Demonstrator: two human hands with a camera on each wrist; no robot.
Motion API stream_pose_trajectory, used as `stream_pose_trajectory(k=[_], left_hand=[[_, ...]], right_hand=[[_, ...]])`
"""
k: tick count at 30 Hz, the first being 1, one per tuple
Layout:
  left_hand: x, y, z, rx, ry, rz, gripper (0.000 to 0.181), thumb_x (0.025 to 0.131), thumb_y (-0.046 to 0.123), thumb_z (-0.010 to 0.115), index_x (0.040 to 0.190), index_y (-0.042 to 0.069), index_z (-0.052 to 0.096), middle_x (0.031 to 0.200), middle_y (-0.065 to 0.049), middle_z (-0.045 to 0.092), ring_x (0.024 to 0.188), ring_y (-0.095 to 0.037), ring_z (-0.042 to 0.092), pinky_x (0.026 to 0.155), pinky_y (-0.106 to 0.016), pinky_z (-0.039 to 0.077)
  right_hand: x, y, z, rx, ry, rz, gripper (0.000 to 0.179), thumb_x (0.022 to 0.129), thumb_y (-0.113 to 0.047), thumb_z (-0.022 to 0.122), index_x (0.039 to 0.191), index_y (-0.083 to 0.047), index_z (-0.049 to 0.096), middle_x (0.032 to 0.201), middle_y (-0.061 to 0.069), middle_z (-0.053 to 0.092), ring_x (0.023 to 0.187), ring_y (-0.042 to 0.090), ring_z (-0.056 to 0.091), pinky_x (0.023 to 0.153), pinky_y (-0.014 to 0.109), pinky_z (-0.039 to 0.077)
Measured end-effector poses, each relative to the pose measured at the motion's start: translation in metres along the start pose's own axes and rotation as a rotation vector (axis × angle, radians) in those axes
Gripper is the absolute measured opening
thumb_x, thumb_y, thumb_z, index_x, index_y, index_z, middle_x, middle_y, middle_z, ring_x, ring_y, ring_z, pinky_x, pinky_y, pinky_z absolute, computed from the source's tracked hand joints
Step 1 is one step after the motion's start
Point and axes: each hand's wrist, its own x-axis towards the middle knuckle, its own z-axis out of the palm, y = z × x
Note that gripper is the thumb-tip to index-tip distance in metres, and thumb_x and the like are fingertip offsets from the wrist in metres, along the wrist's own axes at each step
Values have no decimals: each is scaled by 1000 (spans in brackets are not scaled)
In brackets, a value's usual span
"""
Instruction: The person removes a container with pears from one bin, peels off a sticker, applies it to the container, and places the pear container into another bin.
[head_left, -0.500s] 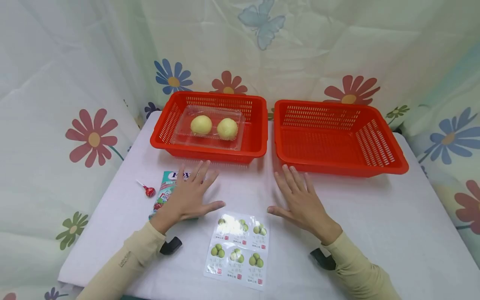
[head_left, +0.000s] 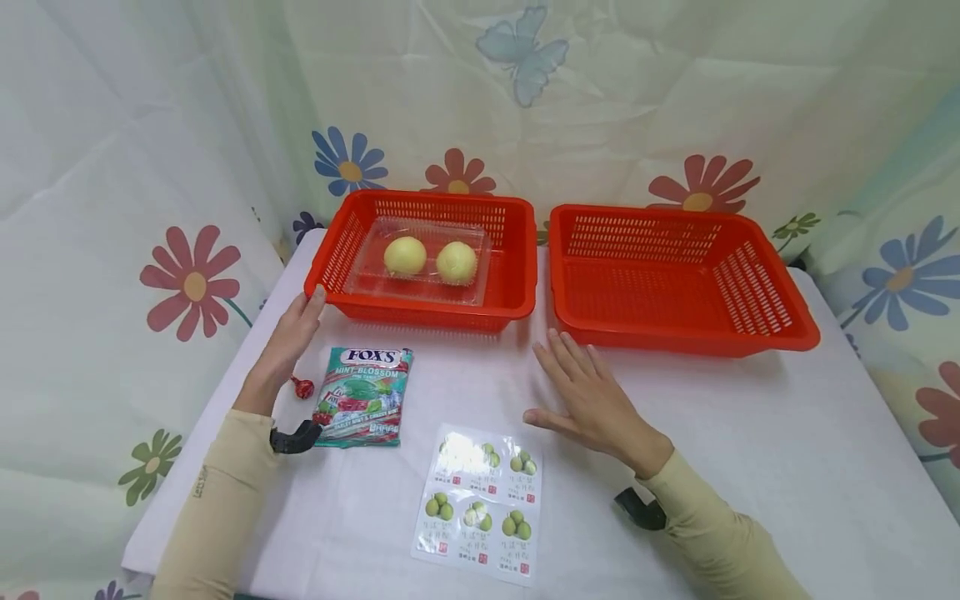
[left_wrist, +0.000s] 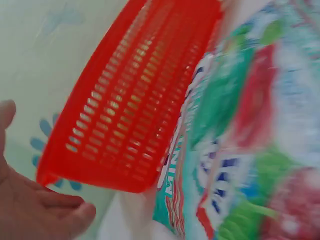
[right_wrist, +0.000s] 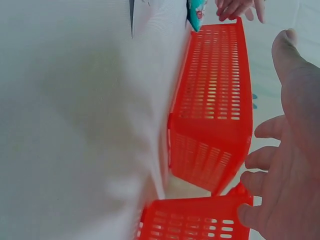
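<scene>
My left hand (head_left: 288,335) reaches to the front left corner of the left red basket (head_left: 420,312), fingers extended; whether it touches the rim I cannot tell. The left wrist view shows the thumb and fingers apart at the corner. Inside that basket lies a clear plastic box (head_left: 362,279) with two round pale yellow items (head_left: 405,256). My right hand (head_left: 600,408) hovers with spread fingers in front of the right red basket (head_left: 675,333), holding nothing. Near my left wrist lie a Fox's candy bag (head_left: 363,396) and a red lollipop (head_left: 303,388), its stick partly hidden.
A sheet of fruit stickers (head_left: 476,508) lies on the white tablecloth (head_left: 577,533) between my forearms. Behind the baskets hangs a flowered curtain (head_left: 600,125). The two baskets stand side by side with a narrow gap.
My left hand has moved from above the candy bag up and left to the left basket's corner, uncovering the bag. The right hand has shifted slightly left.
</scene>
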Motion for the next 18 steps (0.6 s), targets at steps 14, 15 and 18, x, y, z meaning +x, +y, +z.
stream_pose_trajectory(k=[14,15,18], left_hand=[[55,-18,6,-549,-49,-68,53,101,32,39,151,28,23,148,2,35,129,-17,39,115,-35,31],[56,-19,6,-543,-46,-66,53,101,32,40,151,27,23,147,2,36,129,-18,39,115,-35,32],[56,-21,4,-522,-38,-70,53,100,34,40,151,28,23,148,2,36,130,-17,39,115,-34,33]], right_hand=[[65,-10,-43,299,-105,-68,91,87,-47,67,155,-10,18,161,14,16,147,35,19,111,60,28],[73,-10,-48,320,-123,-57,90,88,-46,66,155,-10,18,161,14,17,146,35,21,110,60,31],[98,-9,-60,382,-187,13,90,88,-50,63,155,-14,16,159,13,24,141,34,29,104,59,40]])
